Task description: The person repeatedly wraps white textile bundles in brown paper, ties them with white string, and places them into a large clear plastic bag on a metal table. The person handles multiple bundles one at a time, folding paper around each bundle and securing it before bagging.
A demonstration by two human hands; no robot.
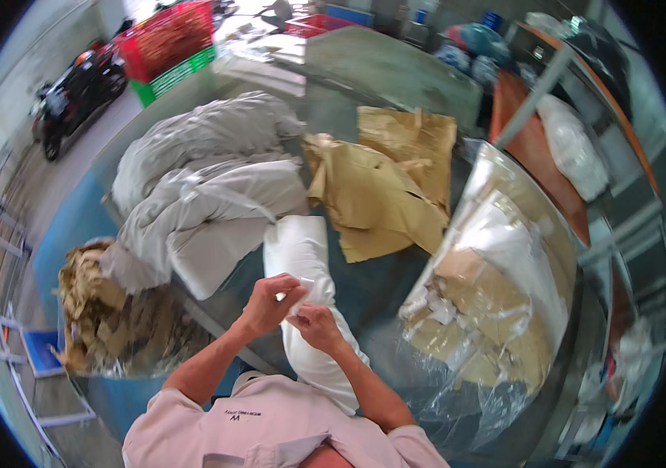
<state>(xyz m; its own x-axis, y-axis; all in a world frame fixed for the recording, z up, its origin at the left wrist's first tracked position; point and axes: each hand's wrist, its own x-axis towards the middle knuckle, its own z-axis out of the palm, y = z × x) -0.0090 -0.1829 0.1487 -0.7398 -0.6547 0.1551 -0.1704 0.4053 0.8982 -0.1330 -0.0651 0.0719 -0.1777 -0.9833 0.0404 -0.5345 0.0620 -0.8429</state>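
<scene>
A long white fabric-like roll (298,243) runs from the middle of the table toward my body. Over it, my left hand (270,304) is closed, with its fingertips pinching a small whitish strip (307,284). My right hand (316,326) is closed too, at the lower end of that strip. What the strip is made of is too small to tell. The left fingers touch the strip near the thumb. Beyond and to the left lies a heap of light grey cloth (208,179), with a pale strip trailing from it toward the roll.
Torn brown paper (380,187) lies past the roll. On the right is a clear plastic bag (489,296) of brown paper; another paper-filled bag (126,327) is at left. A metal rack (621,109) stands right, red and green crates (169,47) and a motorbike (75,97) far left.
</scene>
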